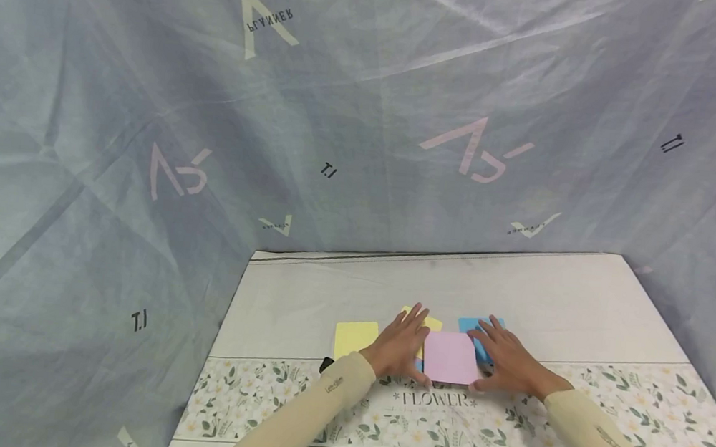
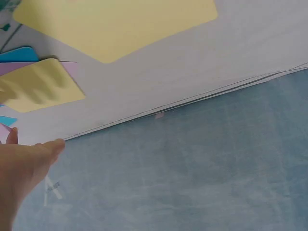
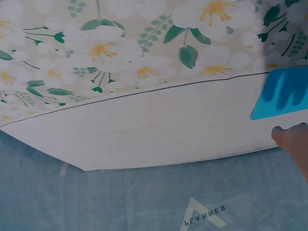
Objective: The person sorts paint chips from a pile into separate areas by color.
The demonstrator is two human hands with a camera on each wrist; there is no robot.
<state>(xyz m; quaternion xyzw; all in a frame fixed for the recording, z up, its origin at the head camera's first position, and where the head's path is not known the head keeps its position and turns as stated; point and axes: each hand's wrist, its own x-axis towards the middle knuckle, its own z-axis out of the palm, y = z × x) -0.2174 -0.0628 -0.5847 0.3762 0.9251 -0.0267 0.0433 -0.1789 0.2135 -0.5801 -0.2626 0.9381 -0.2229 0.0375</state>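
A pink square card (image 1: 451, 358) lies between the two hands, over part of the other cards. My left hand (image 1: 403, 343) is at its left edge, fingers extended and thumb by the near corner. At the opposite edge, my right hand (image 1: 510, 358) has its fingers spread over a blue card (image 1: 468, 325), thumb near the pink card's lower corner. Whether the fingertips press on the pink card is unclear. Beyond the left hand a yellow card (image 1: 433, 323) shows partly. Another yellow card (image 1: 355, 337) lies left of that hand. The left wrist view shows a pink edge (image 2: 70, 68) under a yellow card (image 2: 48, 89).
A white cloth (image 1: 326, 285) with a floral band (image 1: 278, 385) lettered "FLOWER" covers the table. A small black object (image 1: 326, 364) sits beside the left yellow card. Grey-blue printed sheets (image 1: 365, 145) hang behind and at both sides.
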